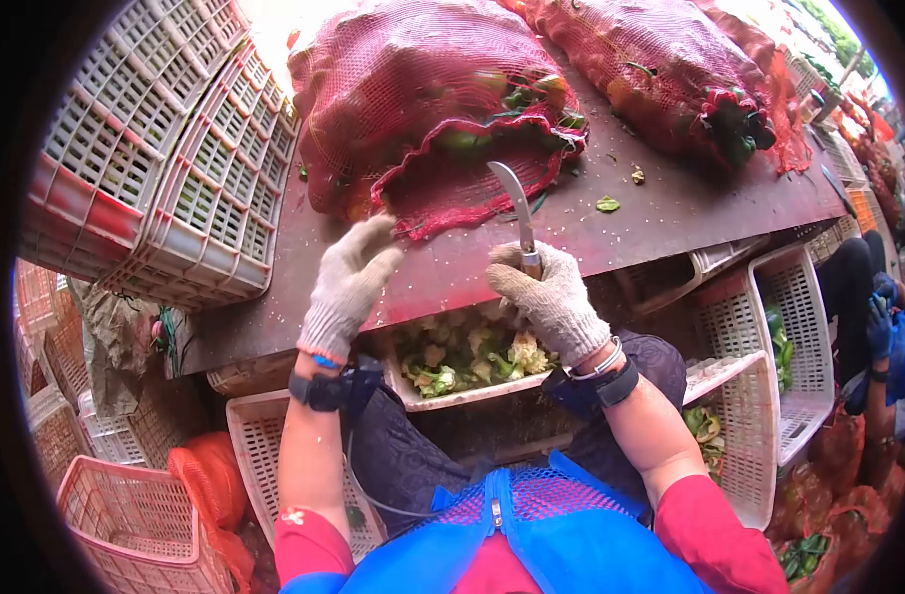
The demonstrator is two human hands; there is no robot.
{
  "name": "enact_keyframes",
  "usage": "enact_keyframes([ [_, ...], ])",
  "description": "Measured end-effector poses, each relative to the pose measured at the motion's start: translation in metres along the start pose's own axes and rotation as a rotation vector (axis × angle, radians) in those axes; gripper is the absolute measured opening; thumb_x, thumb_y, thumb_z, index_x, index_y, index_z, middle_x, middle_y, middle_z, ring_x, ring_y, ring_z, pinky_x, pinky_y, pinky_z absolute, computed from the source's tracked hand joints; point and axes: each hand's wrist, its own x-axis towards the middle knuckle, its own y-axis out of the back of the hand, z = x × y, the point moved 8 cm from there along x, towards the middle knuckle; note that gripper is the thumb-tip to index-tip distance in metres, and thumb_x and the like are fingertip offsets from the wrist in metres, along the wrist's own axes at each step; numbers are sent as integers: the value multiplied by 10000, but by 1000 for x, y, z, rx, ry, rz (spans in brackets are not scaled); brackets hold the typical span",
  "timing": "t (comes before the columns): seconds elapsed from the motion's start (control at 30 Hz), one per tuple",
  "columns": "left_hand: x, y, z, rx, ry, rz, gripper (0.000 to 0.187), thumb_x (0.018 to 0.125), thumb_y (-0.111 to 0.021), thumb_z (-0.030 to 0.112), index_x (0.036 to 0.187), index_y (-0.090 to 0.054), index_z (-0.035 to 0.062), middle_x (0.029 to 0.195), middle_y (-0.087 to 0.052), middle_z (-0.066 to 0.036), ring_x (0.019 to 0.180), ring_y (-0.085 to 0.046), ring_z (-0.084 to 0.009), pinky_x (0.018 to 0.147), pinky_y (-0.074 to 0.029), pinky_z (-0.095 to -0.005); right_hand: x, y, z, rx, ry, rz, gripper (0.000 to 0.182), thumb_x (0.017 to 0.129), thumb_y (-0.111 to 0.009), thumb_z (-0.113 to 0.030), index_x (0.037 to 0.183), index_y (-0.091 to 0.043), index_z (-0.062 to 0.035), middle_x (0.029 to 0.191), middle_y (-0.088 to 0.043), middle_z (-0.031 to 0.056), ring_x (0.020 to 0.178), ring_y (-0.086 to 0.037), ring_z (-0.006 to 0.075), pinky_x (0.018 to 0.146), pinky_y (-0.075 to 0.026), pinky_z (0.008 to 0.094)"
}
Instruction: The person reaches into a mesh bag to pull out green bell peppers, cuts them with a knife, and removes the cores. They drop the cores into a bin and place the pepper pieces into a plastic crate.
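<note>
At the upper left, stacked crates (pixel 160 148) flank the desk (pixel 274 322). The left hand (pixel 349 282), near the red mesh sack (pixel 423 109) — upper centre — has fingers parted, holding nothing. Right hand (pixel 552 297), centre: fingers curled round the curved knife (pixel 519 213). A second sack (pixel 670 74) lies upper right.

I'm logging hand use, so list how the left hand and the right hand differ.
The left hand is empty, its fingers open near the left mesh sack; the right hand grips a curved knife, blade up. The left hand's wrist shows a blue band, the right hand's a pale bangle. Both wear soiled, light gloves and a dark wrist strap.
</note>
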Motion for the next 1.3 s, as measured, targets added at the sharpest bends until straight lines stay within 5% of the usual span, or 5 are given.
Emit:
enact_keyframes([
  [0.47,35,-132,-8,998,-418,-90,230,699,-740,292,802,-685,94,1017,-641,-101,1034,-590,-297,878,-463,-401,-5,89,-30,308,-56,326,257,836,-731,-252,1009,-640,-85,632,-613,40,436,-526,89,375,-363,209],
  [0.7,124,-156,15,613,-505,168,573,836,-649,111,1361,-441,20,1214,-595,-155,885,-652,-242,735,-521,-346,-7,86,-34,366,-50,336,242,849,-723,-207,1032,-641,-72,655,-613,36,450,-545,94,366,-364,216],
  [0.77,147,-180,-2,-73,214,-102,638,891,-606,115,1450,-305,48,1200,-585,-144,895,-651,-239,722,-534,-339,-2,88,-33,364,-44,353,233,854,-718,-205,1033,-644,-76,642,-615,39,445,-540,91,367,-353,210],
  [0.97,168,-238,13,-904,227,-266,311,956,-544,124,1252,-468,66,1032,-613,-117,761,-662,-198,650,-538,-314,6,97,-21,391,-37,357,222,853,-720,-206,1022,-651,-79,633,-619,39,442,-537,91,365,-349,211],
  [1.3,-17,-175,3,-12,-162,-252,133,925,-570,117,890,-647,15,666,-542,39,584,-478,-31,523,-398,-221,1,104,-28,331,-16,370,234,815,-730,-233,971,-639,-85,611,-592,39,430,-504,93,373,-347,220],
])
